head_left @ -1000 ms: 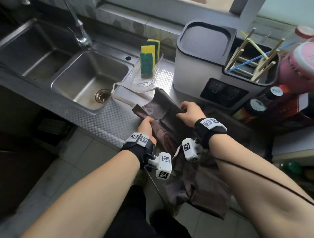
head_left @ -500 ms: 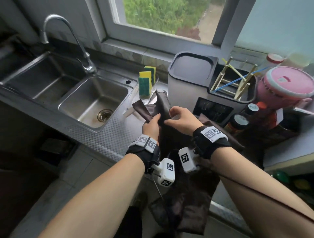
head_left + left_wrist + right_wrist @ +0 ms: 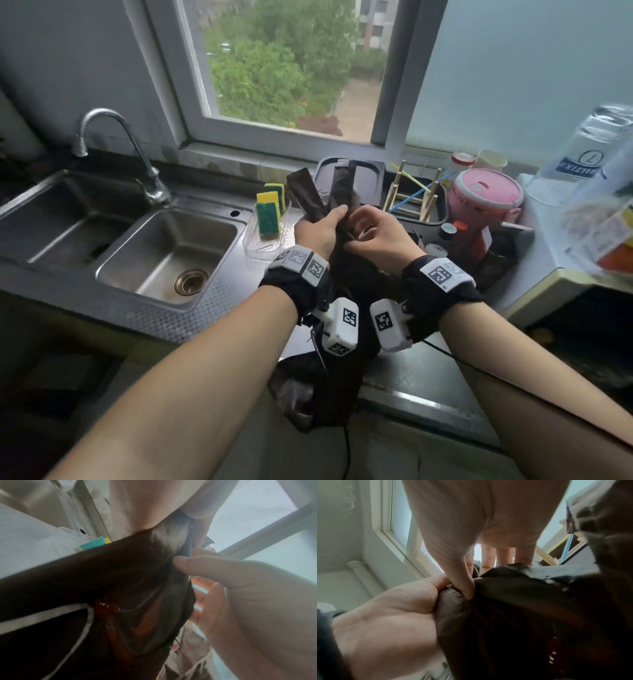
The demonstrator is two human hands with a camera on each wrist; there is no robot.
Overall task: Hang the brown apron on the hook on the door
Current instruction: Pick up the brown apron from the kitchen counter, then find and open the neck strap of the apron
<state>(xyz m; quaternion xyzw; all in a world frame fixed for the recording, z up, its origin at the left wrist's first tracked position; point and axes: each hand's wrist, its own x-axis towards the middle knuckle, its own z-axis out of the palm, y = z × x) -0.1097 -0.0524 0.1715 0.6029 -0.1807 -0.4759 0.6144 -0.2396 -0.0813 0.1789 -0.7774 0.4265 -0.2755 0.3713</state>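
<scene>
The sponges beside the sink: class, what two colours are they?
The sponges are green on one face with yellow behind; the head view shows this best.

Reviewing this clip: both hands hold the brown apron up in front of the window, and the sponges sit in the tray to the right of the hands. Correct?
Not quite. The sponges sit left of the left hand and right hand, beside the sink, as the head view shows. Both hands do hold the brown apron.

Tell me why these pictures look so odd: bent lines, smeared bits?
Head view: wide lens bows the window frame; the bottle at right smears. Left wrist view: brown apron dark, soft. Right wrist view: blurred, left hand looming large, daylight glaring behind fingers.
</scene>
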